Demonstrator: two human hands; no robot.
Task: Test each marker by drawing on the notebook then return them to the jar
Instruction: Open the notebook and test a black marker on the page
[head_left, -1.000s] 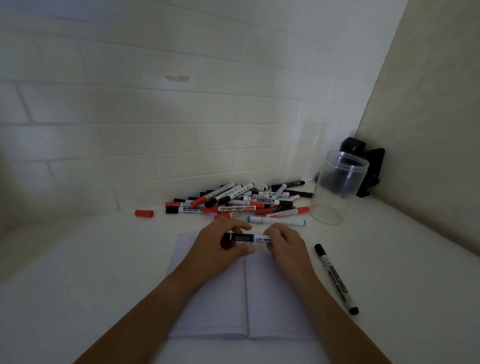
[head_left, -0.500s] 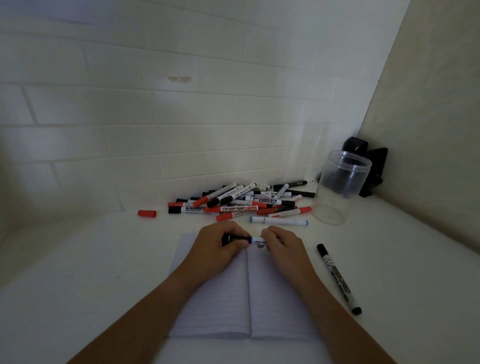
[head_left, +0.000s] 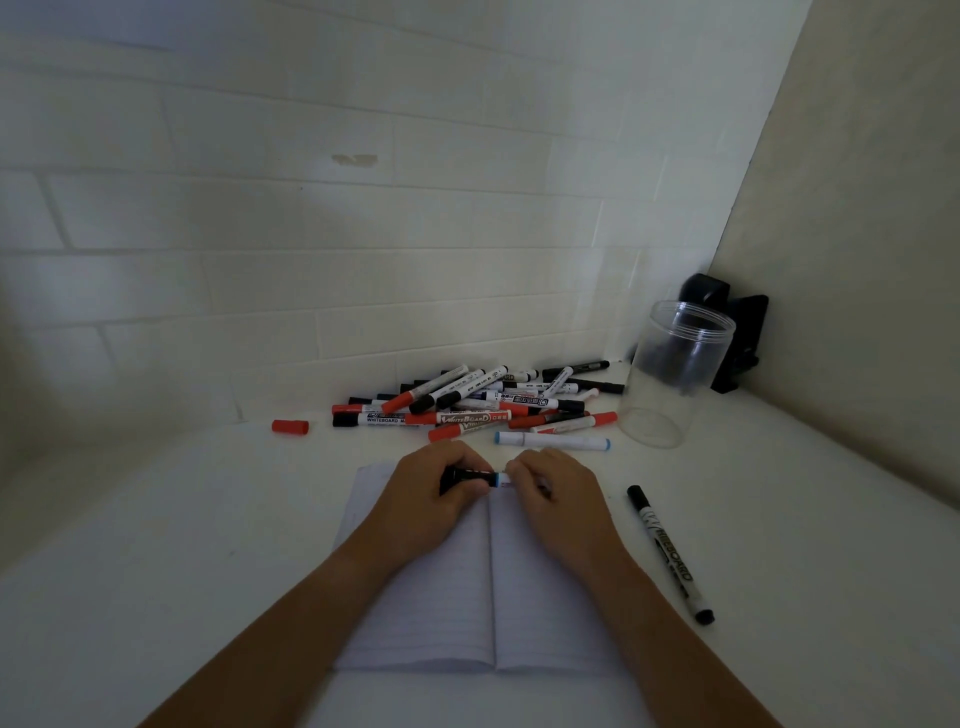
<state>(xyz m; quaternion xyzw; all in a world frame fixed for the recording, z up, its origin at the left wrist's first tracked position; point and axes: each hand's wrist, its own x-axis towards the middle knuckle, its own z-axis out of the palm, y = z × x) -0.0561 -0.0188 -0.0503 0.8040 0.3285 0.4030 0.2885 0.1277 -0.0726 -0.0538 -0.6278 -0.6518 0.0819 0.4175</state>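
1. Both hands meet over the top of the notebook (head_left: 467, 597): my left hand (head_left: 431, 499) curls round the black cap end of a marker (head_left: 475, 477), my right hand (head_left: 558, 493) pinches its barrel.
2. Marker lies level between them, a blue band showing in the gap.
3. Jar (head_left: 675, 369) stands upright, well off to the right.
4. Pile of markers (head_left: 467, 405) sits just beyond my knuckles; one black marker (head_left: 670, 553) lies right of the notebook.
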